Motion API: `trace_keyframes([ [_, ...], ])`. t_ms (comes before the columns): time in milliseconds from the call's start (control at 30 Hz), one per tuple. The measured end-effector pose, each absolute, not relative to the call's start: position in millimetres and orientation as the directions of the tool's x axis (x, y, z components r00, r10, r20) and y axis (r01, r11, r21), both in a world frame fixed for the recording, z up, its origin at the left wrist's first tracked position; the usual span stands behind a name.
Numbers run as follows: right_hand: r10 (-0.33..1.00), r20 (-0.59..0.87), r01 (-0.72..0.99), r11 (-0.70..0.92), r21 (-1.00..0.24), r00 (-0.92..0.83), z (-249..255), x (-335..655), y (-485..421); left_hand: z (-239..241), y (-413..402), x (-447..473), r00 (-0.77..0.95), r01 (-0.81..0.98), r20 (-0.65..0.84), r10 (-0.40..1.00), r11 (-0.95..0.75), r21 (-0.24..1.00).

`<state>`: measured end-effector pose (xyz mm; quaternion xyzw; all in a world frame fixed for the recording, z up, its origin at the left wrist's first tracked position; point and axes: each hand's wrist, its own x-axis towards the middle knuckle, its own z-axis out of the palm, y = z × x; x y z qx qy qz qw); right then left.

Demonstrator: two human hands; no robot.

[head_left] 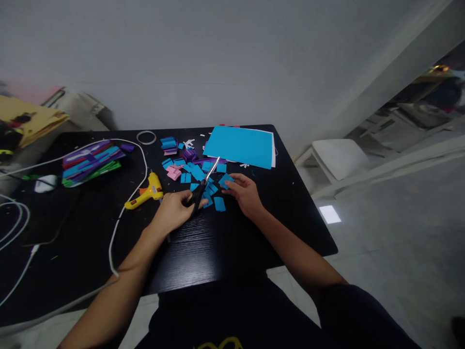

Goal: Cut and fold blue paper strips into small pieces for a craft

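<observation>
My left hand (177, 207) is closed round the black handles of a pair of scissors (206, 181), whose metal blades point up and away over the cut pieces. Between the fingers and thumb of my right hand (244, 192) is a small blue paper piece (225, 181). Below it, a separate blue paper rectangle (219, 204) lies on the table. Many small blue cut pieces (196, 172) are scattered under and around the scissors. Pink pieces (173, 172) and a purple bundle (189, 155) lie to their left.
A large blue sheet (241, 146) lies at the back of the black table (240, 242). Left of my hands is a yellow glue gun (148, 190), with a white cable (112, 232) nearby. Coloured strips (90, 162) sit farther left. A white stool (339, 157) stands right of the table.
</observation>
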<state>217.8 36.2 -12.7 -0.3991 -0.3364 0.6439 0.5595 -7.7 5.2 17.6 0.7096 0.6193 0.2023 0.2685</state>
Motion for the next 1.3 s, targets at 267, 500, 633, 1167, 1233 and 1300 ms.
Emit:
trace_keyframes([
  [267, 0.994, -0.11, -0.456, -0.107, -0.883, -0.02, -11, 217, 36, 28, 0, -1, 0.299, 0.756, -0.053, 0.953, -0.203, 0.623],
  [500, 0.995, -0.096, -0.459, -0.084, -0.884, 0.001, -13, 219, 38, 26, -1, 3, 0.288, 0.85, -0.081, 0.954, -0.215, 0.482],
  [633, 0.994, -0.112, -0.461, -0.094, -0.882, 0.01, -11, 220, 39, 25, -1, 3, 0.29, 0.877, -0.08, 0.954, -0.232, 0.42],
  [1167, 0.993, -0.114, -0.423, -0.1, -0.901, 0.007, -12, 221, 37, 24, -2, 5, 0.277, 0.897, -0.072, 0.958, -0.231, 0.376],
  [1233, 0.994, -0.106, -0.428, -0.094, -0.899, 0.005, -11, 221, 37, 24, -2, 4, 0.274, 0.895, -0.08, 0.958, -0.224, 0.387],
  [1300, 0.995, -0.104, -0.435, -0.091, -0.896, 0.005, -10, 221, 37, 24, -2, 4, 0.272, 0.893, -0.082, 0.959, -0.219, 0.393],
])
